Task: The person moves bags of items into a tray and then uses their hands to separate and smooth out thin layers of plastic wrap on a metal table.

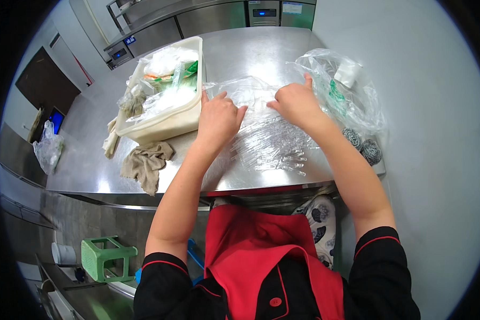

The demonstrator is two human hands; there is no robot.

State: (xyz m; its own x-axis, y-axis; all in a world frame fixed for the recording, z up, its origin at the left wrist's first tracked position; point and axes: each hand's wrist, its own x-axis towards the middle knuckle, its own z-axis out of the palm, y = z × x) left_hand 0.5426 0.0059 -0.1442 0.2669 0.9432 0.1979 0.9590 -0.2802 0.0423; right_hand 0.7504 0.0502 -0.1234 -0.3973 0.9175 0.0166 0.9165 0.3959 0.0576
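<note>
A clear thin plastic bag [250,90] lies spread on the steel table between my two hands. At its left side, beside the white bin's wall, is my left hand [221,114], thumb and fingers apart. My right hand [296,102] is at the bag's right side, fingers curled and thumb raised; whether it pinches the film cannot be told. Just below the bag lies a pile of clear plastic cutlery-like pieces [270,144], their handles pointing toward the table's front edge. Right of my right hand, a large clear plastic bag with green print [336,92] holds a white packet [347,73].
A white plastic bin [164,128] full of bagged items stands left on the steel table [260,44]. A brown cloth [146,162] lies at the front edge. Two steel wool scourers [362,146] sit at right, near the wall. A green stool [106,258] stands on the floor.
</note>
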